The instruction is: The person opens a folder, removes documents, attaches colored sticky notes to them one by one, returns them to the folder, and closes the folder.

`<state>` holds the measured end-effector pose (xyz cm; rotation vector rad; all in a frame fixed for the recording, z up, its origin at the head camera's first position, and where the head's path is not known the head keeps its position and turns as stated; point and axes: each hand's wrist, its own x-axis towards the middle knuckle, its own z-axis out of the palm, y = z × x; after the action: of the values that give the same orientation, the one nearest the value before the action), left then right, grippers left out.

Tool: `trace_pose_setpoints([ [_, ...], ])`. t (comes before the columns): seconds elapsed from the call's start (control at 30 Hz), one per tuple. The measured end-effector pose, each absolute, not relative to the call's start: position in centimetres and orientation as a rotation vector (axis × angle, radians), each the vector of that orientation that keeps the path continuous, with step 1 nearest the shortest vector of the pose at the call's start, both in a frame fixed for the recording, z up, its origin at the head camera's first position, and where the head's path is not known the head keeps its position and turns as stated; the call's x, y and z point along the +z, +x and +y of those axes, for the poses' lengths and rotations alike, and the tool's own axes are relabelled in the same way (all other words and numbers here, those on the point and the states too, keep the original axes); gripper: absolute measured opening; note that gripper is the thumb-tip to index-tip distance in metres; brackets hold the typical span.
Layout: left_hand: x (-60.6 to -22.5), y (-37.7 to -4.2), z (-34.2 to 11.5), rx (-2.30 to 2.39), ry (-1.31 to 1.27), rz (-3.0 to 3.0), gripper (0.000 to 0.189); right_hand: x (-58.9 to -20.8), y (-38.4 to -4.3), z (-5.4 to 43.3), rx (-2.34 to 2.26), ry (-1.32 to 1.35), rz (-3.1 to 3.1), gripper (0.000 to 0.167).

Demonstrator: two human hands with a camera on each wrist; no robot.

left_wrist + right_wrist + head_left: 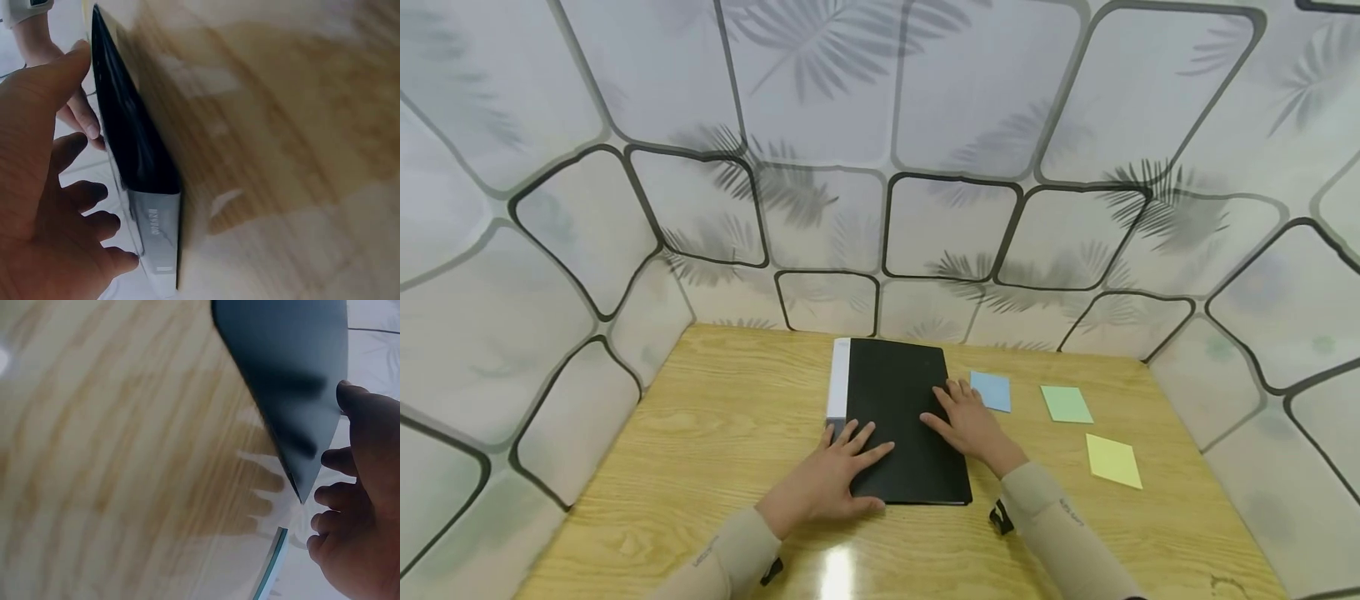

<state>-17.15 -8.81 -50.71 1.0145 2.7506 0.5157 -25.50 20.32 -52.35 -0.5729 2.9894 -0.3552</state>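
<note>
A closed black folder (901, 383) with a white-and-grey spine on its left lies flat on the wooden table. My left hand (826, 482) rests at its lower left, fingers spread over the cover and the spine edge, thumb near the bottom edge. At the right edge, my right hand (973, 423) has its fingers extended onto the cover. The left wrist view shows the folder's grey spine (156, 231) beside the fingers. In the right wrist view, the fingertips are at the folder's dark cover (287, 362). Neither hand grips anything.
Right of the folder lie a blue sticky-note pad (992, 392), partly behind the right hand, a green pad (1067, 404) and a yellow pad (1113, 461). Patterned fabric walls (947, 225) enclose the wooden table (730, 392) at the back and sides.
</note>
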Motion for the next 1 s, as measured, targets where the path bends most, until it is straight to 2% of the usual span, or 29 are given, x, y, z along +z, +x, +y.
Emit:
trace_pose_setpoints([
  [0.2,-51.1,-16.7,-8.9,0.49,1.004,2.741,0.083,-52.9,-25.2,20.3,-0.359,-0.547,2.984,0.073],
  [0.47,-51.3,-16.7,-9.1,0.546,1.028,2.696,0.071,-53.2,-25.2,20.5,-0.402,-0.525,2.979,0.074],
  [0.7,-51.6,-16.8,-9.7,0.671,1.052,2.649,0.064,-52.5,-25.4,21.3,-0.467,-0.554,2.981,0.07],
  [1.0,-51.5,-16.6,-10.5,0.833,1.088,2.634,0.062,-51.3,-25.7,21.8,-0.643,-0.442,2.929,0.068],
])
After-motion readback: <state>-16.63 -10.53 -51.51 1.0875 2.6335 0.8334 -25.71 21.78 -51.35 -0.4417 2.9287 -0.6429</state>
